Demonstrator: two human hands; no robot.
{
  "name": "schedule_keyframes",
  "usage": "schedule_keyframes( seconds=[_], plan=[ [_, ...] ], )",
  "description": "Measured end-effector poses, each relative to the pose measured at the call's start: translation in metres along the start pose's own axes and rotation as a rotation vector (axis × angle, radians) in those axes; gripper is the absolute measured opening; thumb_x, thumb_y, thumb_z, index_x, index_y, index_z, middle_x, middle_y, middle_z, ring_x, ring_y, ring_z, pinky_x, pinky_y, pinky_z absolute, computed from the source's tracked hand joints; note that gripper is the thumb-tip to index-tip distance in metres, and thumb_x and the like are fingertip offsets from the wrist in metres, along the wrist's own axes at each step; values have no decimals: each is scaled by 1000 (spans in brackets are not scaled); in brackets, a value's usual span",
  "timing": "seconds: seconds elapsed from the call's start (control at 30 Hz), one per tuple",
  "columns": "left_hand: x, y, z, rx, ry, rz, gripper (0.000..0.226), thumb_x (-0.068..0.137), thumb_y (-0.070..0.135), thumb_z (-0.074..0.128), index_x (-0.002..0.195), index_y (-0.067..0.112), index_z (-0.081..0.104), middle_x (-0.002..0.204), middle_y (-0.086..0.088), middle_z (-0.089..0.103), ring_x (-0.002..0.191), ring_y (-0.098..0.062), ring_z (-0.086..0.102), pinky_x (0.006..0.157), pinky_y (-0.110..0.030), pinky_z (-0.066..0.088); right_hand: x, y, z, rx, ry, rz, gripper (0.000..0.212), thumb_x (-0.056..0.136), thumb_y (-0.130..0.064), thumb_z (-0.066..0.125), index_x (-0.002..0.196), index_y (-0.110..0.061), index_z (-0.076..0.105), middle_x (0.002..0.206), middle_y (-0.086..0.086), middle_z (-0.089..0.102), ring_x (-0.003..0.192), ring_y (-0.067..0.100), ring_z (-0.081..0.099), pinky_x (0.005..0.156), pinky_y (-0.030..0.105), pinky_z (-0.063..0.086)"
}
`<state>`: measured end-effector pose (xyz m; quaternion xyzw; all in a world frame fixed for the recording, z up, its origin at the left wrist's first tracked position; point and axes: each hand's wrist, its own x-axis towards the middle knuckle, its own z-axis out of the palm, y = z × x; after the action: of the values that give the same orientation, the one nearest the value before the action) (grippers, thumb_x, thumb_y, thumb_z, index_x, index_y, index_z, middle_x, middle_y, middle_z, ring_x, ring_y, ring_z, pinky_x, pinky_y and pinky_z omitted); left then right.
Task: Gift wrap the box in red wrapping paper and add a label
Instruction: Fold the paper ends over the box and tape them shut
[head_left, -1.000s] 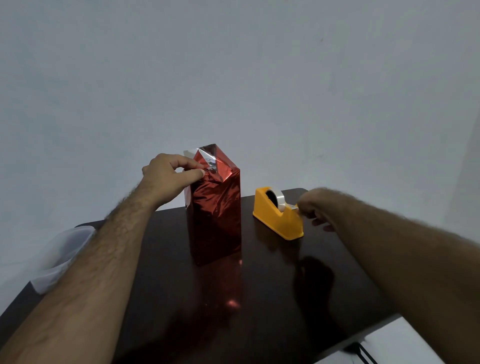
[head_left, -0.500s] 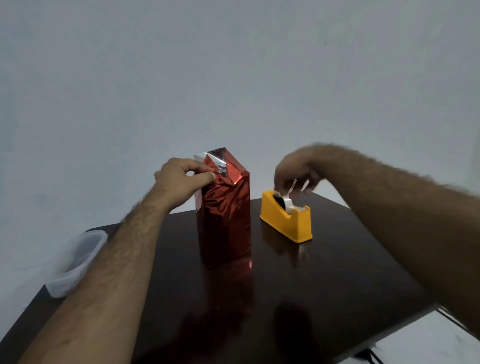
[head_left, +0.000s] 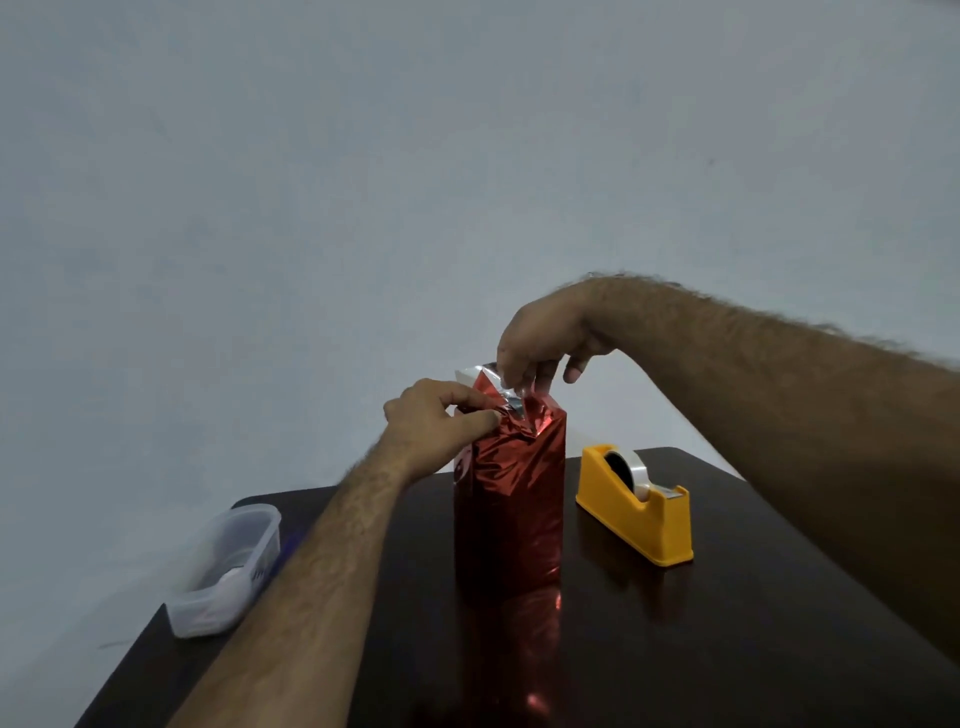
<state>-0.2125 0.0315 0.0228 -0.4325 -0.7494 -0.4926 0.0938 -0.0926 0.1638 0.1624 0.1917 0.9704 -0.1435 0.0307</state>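
Observation:
A tall box wrapped in shiny red paper stands upright in the middle of the dark table. My left hand pinches the folded paper at the box's top left edge. Above the top of the box, my right hand holds a short strip of clear tape between thumb and fingers, its lower end touching the folded flap. Silver underside of the paper sticks up behind the fingers.
A yellow tape dispenser with a clear roll sits right of the box. A translucent plastic container rests at the table's left edge. A plain pale wall fills the background.
My right hand pulled a strip of tape off the dispenser and carried it left to the top of the box. The left hand kept holding the fold.

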Motion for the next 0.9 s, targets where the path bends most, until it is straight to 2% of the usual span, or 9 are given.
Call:
schedule_keyframes(
  seconds=[0.1, 0.17, 0.37, 0.47, 0.57, 0.63, 0.8, 0.87, 0.9],
  plan=[
    [0, 0, -1, -22, -7, -19, 27, 63, 72, 67, 86, 64, 77, 101, 32, 75, 128, -12, 58, 120, -49, 37, 5, -3, -2, -41, -39, -41, 7, 100, -18, 64, 102, -21, 70, 99, -2, 73, 90, 18, 65, 82, 37, 48],
    [0, 0, 0, -27, -13, -16, 27, 63, 72, 67, 86, 64, 77, 101, 33, 75, 127, -11, 60, 120, -49, 37, 10, -2, -4, -55, -56, -76, 14, 101, -12, 62, 95, -24, 66, 97, -1, 68, 88, 18, 60, 79, 36, 47],
    [0, 4, 1, -16, -16, -11, 21, 67, 67, 69, 86, 65, 77, 98, 39, 73, 120, -4, 62, 121, -51, 35, 31, -5, -2, -116, -57, -106, 21, 99, -11, 63, 91, -29, 68, 91, -5, 61, 78, 14, 47, 73, 33, 40],
    [0, 4, 1, -7, -24, -11, 21, 68, 65, 68, 88, 63, 76, 95, 40, 72, 116, -2, 64, 120, -52, 36, 41, -10, 0, -182, -65, -95, 19, 96, -8, 66, 94, -26, 73, 85, -7, 66, 76, 12, 50, 71, 34, 40],
    [1, 1, 2, -32, -10, -15, 26, 68, 64, 69, 92, 57, 78, 95, 37, 73, 114, -1, 64, 119, -52, 36, 52, -12, -2, -238, -29, -47, 11, 89, -10, 77, 92, -20, 78, 92, -2, 71, 86, 17, 57, 97, 44, 50],
    [1, -1, 3, -65, 21, -29, 31, 68, 60, 74, 96, 48, 78, 94, 32, 75, 111, 0, 66, 118, -52, 37, 55, -13, -3, -279, 12, -15, 10, 86, -13, 83, 92, -19, 78, 94, 1, 71, 88, 18, 58, 102, 44, 50],
    [1, 2, -1, -113, 5, -101, 62, 71, 48, 83, 116, 46, 42, 96, 28, 78, 118, -14, 63, 112, -54, 44, 58, -12, -3, -291, 28, -6, 43, 85, -18, 85, 125, -9, 72, 122, 10, 72, 114, 23, 65, 107, 45, 51],
    [0, 3, -2, -118, 3, -113, 68, 69, 49, 83, 121, 44, 39, 96, 28, 78, 117, -14, 63, 112, -53, 43, 56, -13, -2, -251, -3, -12, 69, 84, -14, 87, 146, -8, 56, 124, 14, 68, 110, 22, 62, 106, 41, 50],
    [0, 3, -2, -116, 2, -117, 70, 68, 49, 82, 122, 43, 38, 96, 29, 78, 118, -13, 62, 112, -53, 43, 56, -14, -1, -223, -20, -14, 78, 83, -13, 88, 151, -10, 49, 117, 9, 67, 113, 24, 61, 109, 43, 49]
  ],
)
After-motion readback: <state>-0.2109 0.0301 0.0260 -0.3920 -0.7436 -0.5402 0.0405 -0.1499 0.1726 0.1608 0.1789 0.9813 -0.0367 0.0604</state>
